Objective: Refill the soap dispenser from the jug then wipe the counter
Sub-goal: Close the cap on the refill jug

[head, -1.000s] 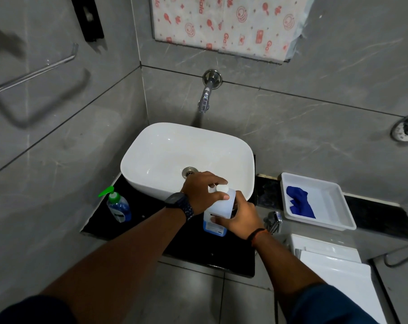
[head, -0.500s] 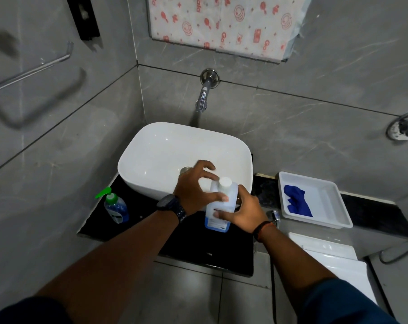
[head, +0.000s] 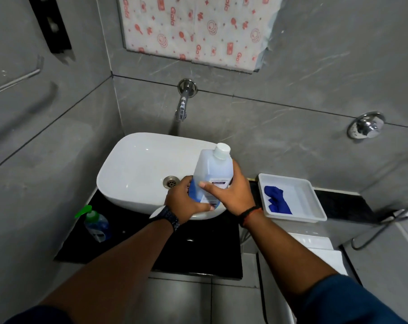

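The jug [head: 210, 169] is a translucent white bottle with blue liquid at its bottom and a white cap on. It is raised and tilted over the right side of the white basin [head: 137, 160]. My left hand [head: 185, 202] grips its base. My right hand [head: 231, 192] wraps its side at the label. The soap dispenser [head: 96, 224], clear with blue soap and a green pump, stands on the black counter [head: 198, 249] to the left of the basin. A blue cloth [head: 276, 202] lies in a white tray [head: 313, 199] at the right.
A wall tap [head: 183, 106] hangs over the basin. A second chrome valve [head: 366, 125] sits on the right wall. A white toilet tank [head: 315, 244] and a hose are at lower right. A towel bar [head: 13, 83] is on the left wall.
The jug has been lifted off the counter and tilted over the basin. My left hand has moved from the cap down to the jug's base. My right hand has stayed on its side.
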Available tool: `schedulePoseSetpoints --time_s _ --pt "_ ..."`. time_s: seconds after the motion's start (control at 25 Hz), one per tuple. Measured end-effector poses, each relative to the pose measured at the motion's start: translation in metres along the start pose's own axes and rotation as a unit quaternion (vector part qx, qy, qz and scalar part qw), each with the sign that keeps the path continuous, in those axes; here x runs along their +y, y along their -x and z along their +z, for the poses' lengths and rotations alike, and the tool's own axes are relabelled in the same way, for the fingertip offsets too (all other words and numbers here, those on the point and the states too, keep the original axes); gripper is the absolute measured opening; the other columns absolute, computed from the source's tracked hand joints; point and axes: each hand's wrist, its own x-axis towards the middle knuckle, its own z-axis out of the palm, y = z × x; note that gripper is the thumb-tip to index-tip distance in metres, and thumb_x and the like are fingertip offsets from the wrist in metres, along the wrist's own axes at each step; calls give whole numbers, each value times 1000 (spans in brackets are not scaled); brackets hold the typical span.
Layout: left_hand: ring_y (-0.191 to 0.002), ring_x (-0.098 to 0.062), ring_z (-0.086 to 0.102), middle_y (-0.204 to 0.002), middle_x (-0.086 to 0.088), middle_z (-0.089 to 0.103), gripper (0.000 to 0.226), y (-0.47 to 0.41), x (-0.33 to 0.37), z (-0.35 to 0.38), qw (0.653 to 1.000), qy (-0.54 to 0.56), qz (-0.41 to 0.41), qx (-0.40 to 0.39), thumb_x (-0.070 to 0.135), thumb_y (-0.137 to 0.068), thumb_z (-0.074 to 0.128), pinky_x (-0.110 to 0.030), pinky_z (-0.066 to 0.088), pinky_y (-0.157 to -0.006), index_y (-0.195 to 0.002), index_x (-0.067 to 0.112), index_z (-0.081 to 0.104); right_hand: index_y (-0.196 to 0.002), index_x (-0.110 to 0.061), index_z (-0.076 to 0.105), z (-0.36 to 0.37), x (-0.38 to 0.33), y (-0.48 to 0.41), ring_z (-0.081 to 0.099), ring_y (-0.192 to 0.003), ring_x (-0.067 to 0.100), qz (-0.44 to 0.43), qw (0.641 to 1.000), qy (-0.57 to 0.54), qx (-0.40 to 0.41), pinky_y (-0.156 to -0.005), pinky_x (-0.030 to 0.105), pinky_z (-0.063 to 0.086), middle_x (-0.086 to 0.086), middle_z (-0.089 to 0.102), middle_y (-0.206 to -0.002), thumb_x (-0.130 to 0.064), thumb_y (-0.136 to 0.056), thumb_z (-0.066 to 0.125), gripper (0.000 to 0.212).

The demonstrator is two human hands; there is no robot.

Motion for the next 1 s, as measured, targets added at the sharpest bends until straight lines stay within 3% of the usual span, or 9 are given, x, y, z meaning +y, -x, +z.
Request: schedulePoseSetpoints --time_s 0.16,0.28,0.4,0.56,0.76,0.88,1.0 --pt "-90 -16 62 -98 6 66 66 -22 16 26 999 9 48 -23 31 -45 87 -33 52 -78 -102 28 54 -110 -37 44 -5 -2 -4 60 -82 7 51 984 53 165 -66 18 49 -21 58 -91 -61 -49 75 72" --pt "-104 -18 55 -116 0 59 80 -47 35 74 990 -30 120 -70 35 -47 88 -28 44 -83 -117 23 52 -110 -29 48 -48 29 -12 59 -74 8 86 964 55 245 -60 12 43 -16 59 -87 -51 -51 73 68" --pt "-116 -21 49 -130 -6 50 90 -73 49 142 979 -80 163 -92 48 -51 85 -30 40 -96 -127 15 48 -113 -24 49 -109 80 -23 57 -79 14 95 947 85 296 -61 11 41 -6 61 -94 -47 -53 74 68" --pt "-114 -21 50 -126 -5 54 85 -138 32 246 975 -135 151 -86 64 -55 71 -32 40 -98 -123 16 51 -117 -22 46 -198 184 -61 59 -87 18 113 937 96 316 -71 25 44 -4 59 -102 -39 -60 80 69" --pt "-123 -19 43 -134 -1 48 88 -215 -38 358 969 -198 82 -123 73 -57 64 -38 39 -101 -127 23 46 -123 -18 43 -276 334 -117 59 -91 20 154 929 119 316 -75 25 44 7 62 -113 -29 -68 83 69" --pt "-134 -19 28 -149 0 28 100 -245 -77 404 963 -208 46 -165 79 -55 56 -32 26 -105 -137 32 25 -126 -16 40 -303 415 -139 58 -95 20 174 924 136 313 -78 27 44 11 60 -117 -28 -70 83 72" --pt "-141 -21 7 -156 -1 1 114 -261 -101 430 933 -307 103 -160 85 -55 45 -37 12 -111 -144 29 2 -128 -14 40 -311 464 -153 56 -99 20 171 923 147 311 -81 28 45 13 58 -121 -25 -69 84 75"
